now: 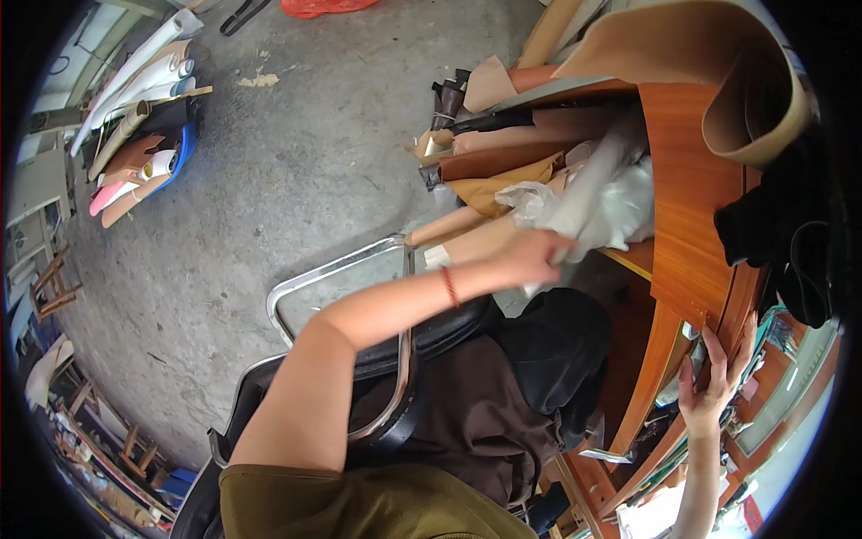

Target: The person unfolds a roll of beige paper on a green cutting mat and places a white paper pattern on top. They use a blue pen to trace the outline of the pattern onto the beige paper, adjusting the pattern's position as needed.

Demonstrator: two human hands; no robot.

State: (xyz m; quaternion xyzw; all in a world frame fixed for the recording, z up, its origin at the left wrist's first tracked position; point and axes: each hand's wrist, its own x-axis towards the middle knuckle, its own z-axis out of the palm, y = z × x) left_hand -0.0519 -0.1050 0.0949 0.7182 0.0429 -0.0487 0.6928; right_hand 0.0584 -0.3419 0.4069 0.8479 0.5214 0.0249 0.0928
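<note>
My left hand reaches across to the open side of a wooden desk, a red band on its wrist. Its fingers are closed on a whitish translucent plastic bag, which is smeared by motion. The bag lies against rolled brown and tan leather-like sheets stacked in the desk's compartment. My right hand rests on the edge of the wooden desk, fingers spread, holding nothing. Whatever lies deeper behind the bag is hidden.
A metal-framed chair is beneath me, its armrest under my left arm. Black cloth lies by my lap. A large tan roll and dark fabric sit on the desk. More rolls stand across the concrete floor.
</note>
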